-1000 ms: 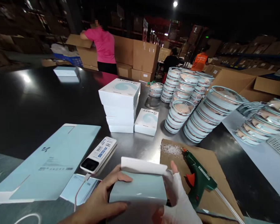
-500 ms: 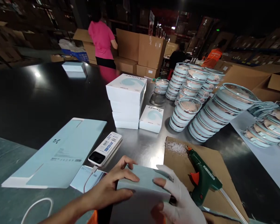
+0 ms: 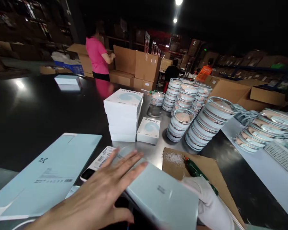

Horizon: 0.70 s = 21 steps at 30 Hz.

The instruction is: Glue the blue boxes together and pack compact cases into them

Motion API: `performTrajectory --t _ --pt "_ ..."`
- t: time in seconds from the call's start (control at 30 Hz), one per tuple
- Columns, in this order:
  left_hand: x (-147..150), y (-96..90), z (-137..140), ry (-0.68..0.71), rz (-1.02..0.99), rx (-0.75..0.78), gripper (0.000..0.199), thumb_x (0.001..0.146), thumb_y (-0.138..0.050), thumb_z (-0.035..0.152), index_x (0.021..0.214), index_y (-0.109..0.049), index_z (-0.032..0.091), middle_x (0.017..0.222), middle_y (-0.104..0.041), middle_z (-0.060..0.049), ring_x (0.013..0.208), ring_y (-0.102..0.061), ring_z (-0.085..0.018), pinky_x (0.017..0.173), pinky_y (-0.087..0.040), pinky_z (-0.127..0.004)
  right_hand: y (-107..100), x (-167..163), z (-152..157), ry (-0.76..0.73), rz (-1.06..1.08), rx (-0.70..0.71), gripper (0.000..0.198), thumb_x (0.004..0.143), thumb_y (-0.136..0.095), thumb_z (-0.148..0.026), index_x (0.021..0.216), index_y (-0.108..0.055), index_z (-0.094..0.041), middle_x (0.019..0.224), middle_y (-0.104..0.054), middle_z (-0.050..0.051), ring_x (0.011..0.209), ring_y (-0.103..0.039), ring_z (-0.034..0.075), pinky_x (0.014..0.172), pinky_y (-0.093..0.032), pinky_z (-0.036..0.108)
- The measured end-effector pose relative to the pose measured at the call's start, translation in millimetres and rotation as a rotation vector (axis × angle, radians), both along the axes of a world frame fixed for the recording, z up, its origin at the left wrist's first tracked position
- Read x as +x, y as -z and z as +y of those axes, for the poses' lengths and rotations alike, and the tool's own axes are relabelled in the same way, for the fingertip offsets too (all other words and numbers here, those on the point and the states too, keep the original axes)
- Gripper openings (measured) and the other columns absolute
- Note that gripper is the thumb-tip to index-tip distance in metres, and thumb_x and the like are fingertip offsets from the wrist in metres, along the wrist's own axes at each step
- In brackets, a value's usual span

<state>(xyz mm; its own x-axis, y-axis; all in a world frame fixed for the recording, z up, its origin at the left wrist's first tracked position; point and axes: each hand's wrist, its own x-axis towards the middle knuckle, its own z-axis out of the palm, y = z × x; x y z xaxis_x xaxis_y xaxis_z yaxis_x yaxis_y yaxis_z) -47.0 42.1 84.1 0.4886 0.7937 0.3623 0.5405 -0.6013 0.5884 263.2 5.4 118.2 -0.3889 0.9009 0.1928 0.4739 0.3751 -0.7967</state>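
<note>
While the pale blue box (image 3: 162, 193) lies tilted at the tabletop's (image 3: 38, 108) near edge, the left hand (image 3: 98, 199) rests flat and open on it; the gloved right hand (image 3: 210, 204) grips its right side, over cardboard (image 3: 206, 166) beside a glue gun (image 3: 196, 172).

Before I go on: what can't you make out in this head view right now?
- Glue gun: mostly hidden behind the gloved right hand.
- Pale blue box: near edge cut off by the frame; small print too small.
- Power bank: partly covered by the left hand.
- Right hand's grip: hidden behind the box.
</note>
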Motion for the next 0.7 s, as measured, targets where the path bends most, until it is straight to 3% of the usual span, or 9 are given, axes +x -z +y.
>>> performTrajectory --t 0.07,0.1,0.17,0.2,0.27,0.33,0.4,0.53,0.7 --pt "-1.7 -14.5 1.9 0.112 0.041 -0.231 0.073 0.068 -0.091 0.033 0.136 -0.065 0.042 0.145 -0.064 -0.004 0.139 -0.053 -0.041 0.115 -0.043 -0.053 -11.9 3.8 19.1 -0.150 -0.110 0.041 0.072 0.095 -0.036 -0.077 0.095 -0.084 -0.023 0.073 -0.077 0.007 0.063 -0.071 0.022 0.064 -0.057 0.031" --pt "-3.3 -15.3 2.3 0.104 -0.021 -0.355 0.070 0.068 -0.090 0.030 0.133 -0.067 0.042 0.142 -0.066 -0.003 0.133 -0.059 -0.038 0.109 -0.051 -0.046 -14.4 7.8 35.1 -0.121 -0.110 0.066 0.081 0.093 -0.028 -0.083 0.106 -0.081 -0.023 0.083 -0.080 0.007 0.072 -0.074 0.024 0.069 -0.058 0.032" --pt "-8.1 -4.8 1.7 0.042 -0.248 -0.581 0.071 0.062 -0.090 0.033 0.130 -0.070 0.038 0.136 -0.069 -0.002 0.126 -0.064 -0.037 0.101 -0.056 -0.040 -13.0 20.4 80.6 0.167 -0.080 0.182 0.093 0.090 -0.015 -0.087 0.132 -0.067 -0.023 0.116 -0.078 0.010 0.103 -0.074 0.028 0.090 -0.058 0.039" --pt "-10.7 4.6 0.6 0.009 -0.378 -0.675 0.075 0.060 -0.091 0.038 0.131 -0.069 0.036 0.134 -0.071 -0.002 0.124 -0.065 -0.037 0.099 -0.057 -0.040 -10.1 28.3 108.4 0.361 -0.111 0.257 0.082 0.096 -0.021 -0.078 0.137 -0.062 -0.021 0.132 -0.071 0.013 0.120 -0.068 0.030 0.104 -0.052 0.044" --pt "-15.2 25.0 -2.2 -0.055 -0.555 -0.802 0.081 0.061 -0.088 0.050 0.136 -0.066 0.030 0.124 -0.076 -0.005 0.117 -0.068 -0.039 0.094 -0.059 -0.043 -2.1 44.3 166.4 0.579 -0.190 0.349 0.069 0.099 -0.036 -0.065 0.143 -0.054 -0.014 0.146 -0.058 0.022 0.137 -0.052 0.036 0.117 -0.036 0.055" --pt "-17.0 40.7 -4.8 -0.123 -0.612 -0.853 0.084 0.062 -0.085 0.058 0.138 -0.064 0.026 0.114 -0.079 -0.007 0.107 -0.071 -0.039 0.088 -0.060 -0.044 5.3 57.0 216.4 0.650 -0.299 0.387 0.056 0.097 -0.057 -0.053 0.137 -0.057 -0.014 0.150 -0.054 0.020 0.144 -0.043 0.036 0.120 -0.028 0.061" --pt "-16.6 48.3 -5.8 -0.177 -0.633 -0.856 0.086 0.061 -0.084 0.062 0.136 -0.065 0.025 0.113 -0.079 -0.009 0.103 -0.072 -0.039 0.085 -0.060 -0.044 8.3 64.7 250.1 0.652 -0.384 0.399 0.041 0.093 -0.069 -0.045 0.122 -0.066 -0.016 0.140 -0.062 0.014 0.137 -0.050 0.033 0.117 -0.032 0.060" --pt "-15.0 50.8 -2.6 -0.234 -0.669 -0.852 0.088 0.056 -0.086 0.062 0.133 -0.067 0.024 0.124 -0.076 -0.010 0.109 -0.070 -0.041 0.090 -0.059 -0.046 -8.5 70.8 270.1 0.713 -0.367 0.435 0.024 0.095 -0.069 -0.039 0.098 -0.069 -0.015 0.110 -0.071 0.007 0.107 -0.066 0.024 0.102 -0.049 0.049" --pt "-15.4 64.4 9.1 -0.122 -0.659 -0.837 0.084 0.059 -0.085 0.045 0.138 -0.063 0.025 0.106 -0.079 -0.006 0.112 -0.068 -0.039 0.091 -0.058 -0.043 -52.8 77.2 233.2 0.845 0.020 0.582 0.028 0.099 -0.063 -0.043 0.106 -0.067 -0.017 0.113 -0.069 0.006 0.108 -0.065 0.024 0.098 -0.051 0.049"
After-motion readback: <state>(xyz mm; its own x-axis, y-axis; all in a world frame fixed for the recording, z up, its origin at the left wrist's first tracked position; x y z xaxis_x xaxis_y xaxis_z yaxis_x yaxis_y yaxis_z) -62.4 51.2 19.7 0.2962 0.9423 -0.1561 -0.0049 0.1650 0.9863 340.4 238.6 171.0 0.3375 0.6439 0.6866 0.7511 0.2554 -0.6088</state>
